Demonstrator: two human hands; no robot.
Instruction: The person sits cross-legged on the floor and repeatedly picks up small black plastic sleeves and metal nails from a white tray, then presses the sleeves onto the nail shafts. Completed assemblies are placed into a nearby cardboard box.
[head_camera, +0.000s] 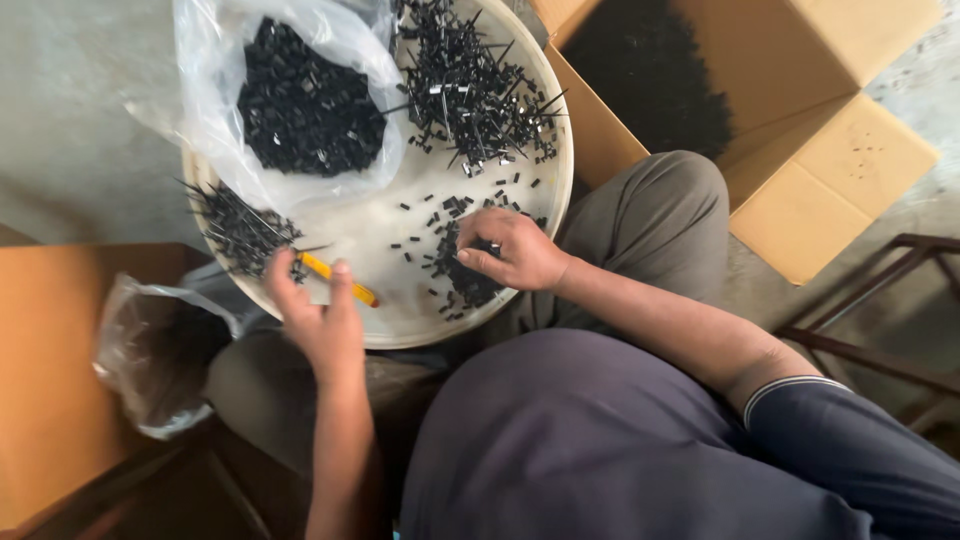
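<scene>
A dark cloth lap fills the bottom of the frame. Above it, the left hand grips a thin yellow tool, fingers closed around it. The right hand pinches small black clips heaped at the centre of a round, smooth pale tray. A crinkled clear bag of black pieces lies upper left, spiky black ties top centre, a cardboard box upper right.

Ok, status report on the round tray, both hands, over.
Left hand gripping yellow tool at tray rim. Right hand picking in small black parts. Clear bag lies across tray.
</scene>
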